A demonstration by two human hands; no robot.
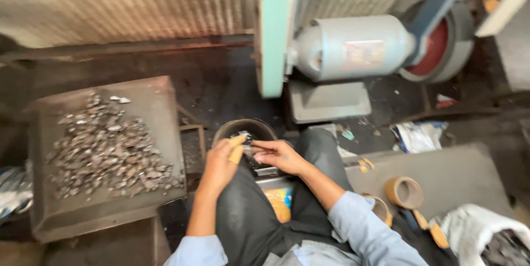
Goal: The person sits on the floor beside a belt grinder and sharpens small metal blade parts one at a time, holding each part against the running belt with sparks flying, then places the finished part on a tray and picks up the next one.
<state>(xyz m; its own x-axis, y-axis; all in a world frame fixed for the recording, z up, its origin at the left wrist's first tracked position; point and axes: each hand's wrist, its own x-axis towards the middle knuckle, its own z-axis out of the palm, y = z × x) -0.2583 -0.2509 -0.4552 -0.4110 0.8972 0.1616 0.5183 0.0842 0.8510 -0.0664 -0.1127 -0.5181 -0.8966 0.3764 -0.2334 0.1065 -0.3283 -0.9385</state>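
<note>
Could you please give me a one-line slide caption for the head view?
Left hand and right hand hold small metal pieces over a dark bowl, beside a tray.

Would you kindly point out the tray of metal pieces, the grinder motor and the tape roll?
Tray (157, 97), head view: bare part of its floor, upper right.
Grinder motor (353, 48), head view: middle of its grey housing.
Tape roll (404, 192), head view: its cardboard rim.

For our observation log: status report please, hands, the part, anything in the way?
Left hand and right hand both pinch a small metal part above the bowl. Tray of parts left. Grinder ahead, nothing between.
</note>
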